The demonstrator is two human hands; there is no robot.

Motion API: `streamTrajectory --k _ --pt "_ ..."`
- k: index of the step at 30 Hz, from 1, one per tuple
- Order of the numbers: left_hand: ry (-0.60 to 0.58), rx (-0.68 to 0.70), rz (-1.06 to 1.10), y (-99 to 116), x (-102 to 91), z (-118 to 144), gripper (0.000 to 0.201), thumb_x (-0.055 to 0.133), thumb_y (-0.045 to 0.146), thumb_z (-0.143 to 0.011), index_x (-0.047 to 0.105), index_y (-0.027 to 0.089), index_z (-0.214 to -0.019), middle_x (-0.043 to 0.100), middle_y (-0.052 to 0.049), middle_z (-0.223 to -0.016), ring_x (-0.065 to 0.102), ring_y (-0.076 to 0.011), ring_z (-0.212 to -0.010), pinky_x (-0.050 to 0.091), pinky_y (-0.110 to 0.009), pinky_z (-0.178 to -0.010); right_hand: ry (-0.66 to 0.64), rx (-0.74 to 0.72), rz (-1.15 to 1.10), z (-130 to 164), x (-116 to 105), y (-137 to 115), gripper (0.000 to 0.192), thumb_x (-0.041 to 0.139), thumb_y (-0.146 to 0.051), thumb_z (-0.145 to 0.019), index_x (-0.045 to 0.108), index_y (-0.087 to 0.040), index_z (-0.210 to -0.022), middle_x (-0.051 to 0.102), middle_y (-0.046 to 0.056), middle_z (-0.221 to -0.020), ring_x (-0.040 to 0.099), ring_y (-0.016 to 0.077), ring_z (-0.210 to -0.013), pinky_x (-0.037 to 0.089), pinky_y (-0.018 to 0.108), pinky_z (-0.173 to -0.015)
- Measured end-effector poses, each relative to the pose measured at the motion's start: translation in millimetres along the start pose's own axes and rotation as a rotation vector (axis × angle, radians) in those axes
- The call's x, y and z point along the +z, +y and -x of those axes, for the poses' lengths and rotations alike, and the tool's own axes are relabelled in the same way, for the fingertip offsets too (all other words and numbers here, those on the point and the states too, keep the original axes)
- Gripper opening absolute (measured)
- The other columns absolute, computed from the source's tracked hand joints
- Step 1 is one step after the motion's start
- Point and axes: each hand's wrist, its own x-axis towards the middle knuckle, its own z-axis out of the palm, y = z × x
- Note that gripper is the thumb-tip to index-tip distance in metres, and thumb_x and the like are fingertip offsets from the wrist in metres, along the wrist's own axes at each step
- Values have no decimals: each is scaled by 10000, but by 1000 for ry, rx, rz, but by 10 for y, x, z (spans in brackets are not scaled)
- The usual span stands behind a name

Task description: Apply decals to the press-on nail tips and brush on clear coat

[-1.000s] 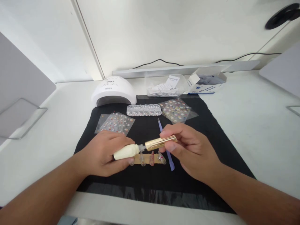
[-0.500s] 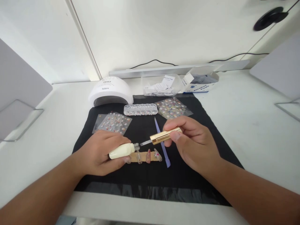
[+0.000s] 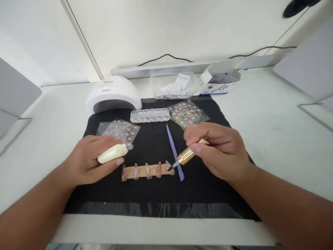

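Two hands over black mat point(image 3: 156, 194) — left hand point(image 3: 90, 163) clasps bottle point(image 3: 111, 153), right hand point(image 3: 221, 152) pinches brush point(image 3: 186, 157).

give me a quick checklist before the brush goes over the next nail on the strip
1. Left hand grips the cream bottle, clear of the strip: ok.
2. Right hand holds the gold brush cap, tip at the rightmost nail: ok.
3. Five nails sit in a row on the tan strip: ok.
4. Purple stick lies right beside the brush, could be knocked: not ok.
5. Polish left on the brush: cannot tell.
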Motion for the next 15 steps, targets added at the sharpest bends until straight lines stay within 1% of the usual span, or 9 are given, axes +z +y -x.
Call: streamTrajectory --k 3,6,9,11,15 --pt "-14 1 -5 -8 9 5 122 570 267 -948 616 228 -1054 685 16 -703 633 -143 -542 453 -243 -506 -61 -14 102 -13 23 -80 186 601 -126 -765 605 -255 -632 486 -34 -536 452 139 -501 348 334 -524" --pt "-19 -4 -5 -5 20 14 132 565 288 -956 614 243 -1070 682 18 -699 631 -148 -538 454 -253 -497 -93 -40 173 -37 43 -131 199 591 -112 -759 572 -254 -621 506 -38 -522 432 125 -464 345 322 -499" --pt "-10 -14 -4 -8 27 29 150 567 310 -957 613 248 -1085 701 12 -740 621 -148 -538 471 -263 -514 -82 -66 243 -48 60 -147 204 576 -100 -771 559 -249 -633 525 -42 -533 413 108 -449 350 306 -490" --pt "-15 -18 5 -9 32 33 159 573 312 -955 613 247 -1095 711 8 -767 622 -149 -547 481 -267 -528 -69 -108 273 -44 71 -144 195 563 -93 -775 561 -241 -648 521 -49 -541 406 96 -447 356 296 -492" --pt "-19 -12 22 -3 37 20 155 582 301 -951 611 247 -1094 700 12 -752 620 -151 -548 470 -268 -520 -21 -150 304 -21 80 -122 188 572 -73 -777 575 -229 -673 533 -55 -567 418 85 -464 353 288 -500"
